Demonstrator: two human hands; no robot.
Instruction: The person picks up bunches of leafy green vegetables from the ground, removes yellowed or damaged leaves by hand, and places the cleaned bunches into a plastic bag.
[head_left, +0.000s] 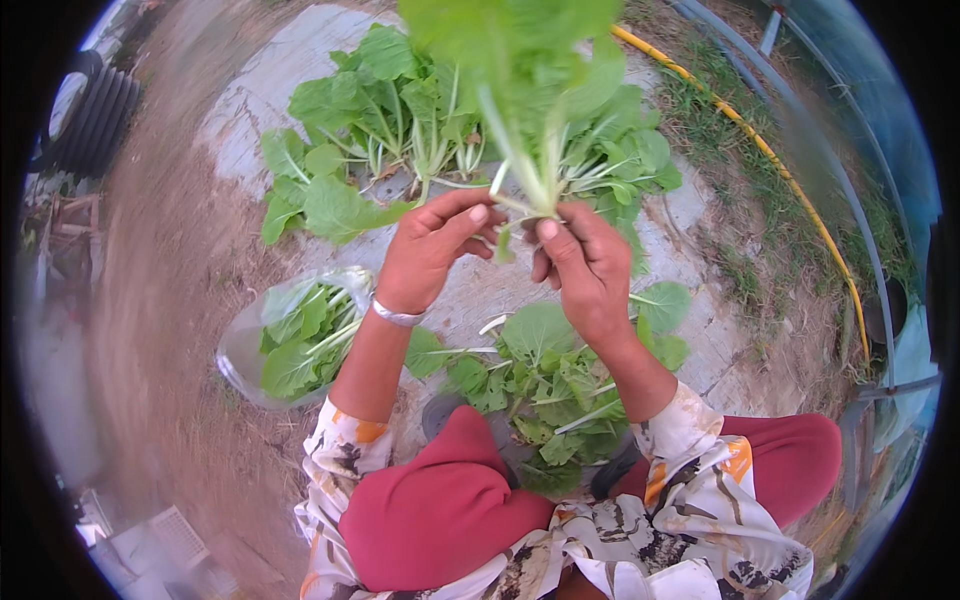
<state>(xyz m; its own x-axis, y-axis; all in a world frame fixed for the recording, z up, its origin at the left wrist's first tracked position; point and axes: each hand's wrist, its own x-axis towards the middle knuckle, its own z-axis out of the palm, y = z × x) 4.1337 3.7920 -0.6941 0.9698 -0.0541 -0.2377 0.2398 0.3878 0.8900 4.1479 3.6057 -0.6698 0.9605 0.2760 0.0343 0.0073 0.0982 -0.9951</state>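
Upright in front of me is a leafy green plant (pixel 535 120) with pale stalks, its upper leaves blurred. My right hand (pixel 590 265) is closed round its base, thumb across the stalk end. Beside it, my left hand (pixel 432 250) has thumb and fingers pinched at a pale outer leaf stalk (pixel 510 203) low on the same plant. A small bit of leaf (pixel 503 245) hangs between the two hands. Below them, between my legs, lies a heap of loose leaves (pixel 545 385), several of them torn or holed.
More whole leafy plants (pixel 375 110) lie across the grey slab (pixel 245 100) beyond my hands. A clear plastic bag (pixel 243 365) with leaves inside sits left of my left forearm. A yellow hose (pixel 770 150) and bluish pipes (pixel 830 150) curve along the right.
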